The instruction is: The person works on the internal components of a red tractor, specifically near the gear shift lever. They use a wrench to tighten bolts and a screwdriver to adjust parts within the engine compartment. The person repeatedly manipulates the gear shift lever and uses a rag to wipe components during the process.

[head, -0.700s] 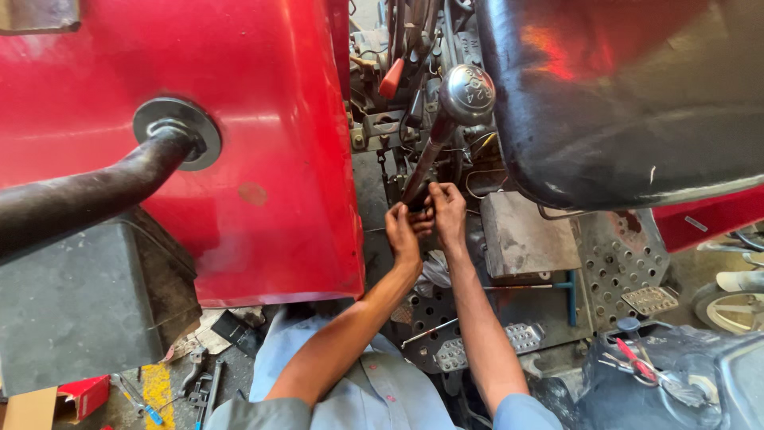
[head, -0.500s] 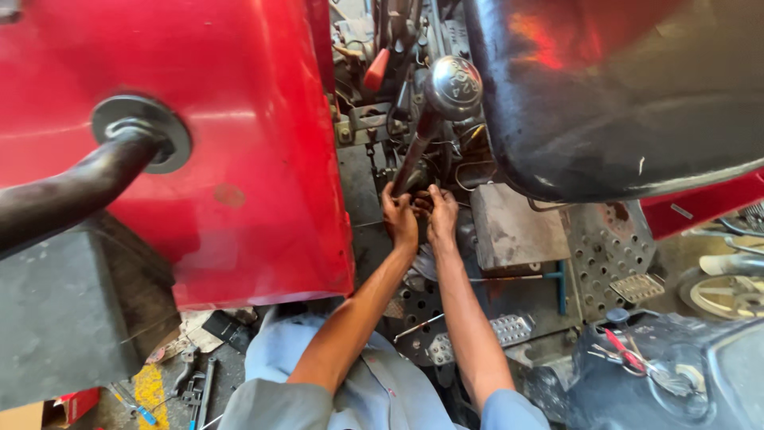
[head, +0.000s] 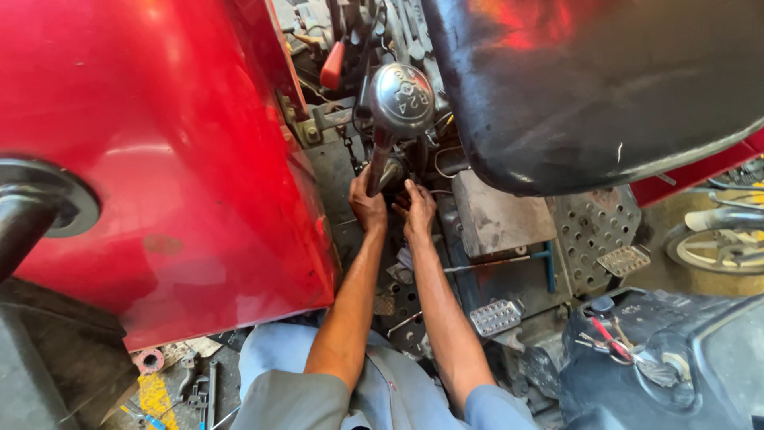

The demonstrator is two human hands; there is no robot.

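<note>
Far left: thick black rubber hose [head: 20,227] enters a round grey metal collar [head: 60,195] set in the large glossy red sheet-metal fender [head: 175,159]. Fender fills the left half of the view; a dull scuff shows on its lower part. Below it, on the ground, a scatter of small hand tools [head: 195,386] beside a yellow patch.

Centre: both bare forearms reach up from the person's blue-grey trousers [head: 382,398] into the gap between fender and seat. Left hand [head: 368,205] is closed around the base of the dark metal gear lever [head: 382,163], thumb side against the shaft. Right hand [head: 419,211] sits just beside it, fingers curled and pressed at the lever's foot; whether it grips a part there cannot be told, the fingertips being hidden in shadow. The lever rises tilted toward the camera and ends in a round grey knob [head: 402,97] above both hands. A red-tipped smaller lever [head: 333,65] stands just left of the knob.

Right of centre: grey flat metal block [head: 497,215], then a perforated steel footplate [head: 593,235], with two ribbed metal pedals [head: 497,317] below. Above, the broad black padded seat [head: 589,87]. Far right: a black moulded cover [head: 660,358] and a wheel rim [head: 716,247].
</note>
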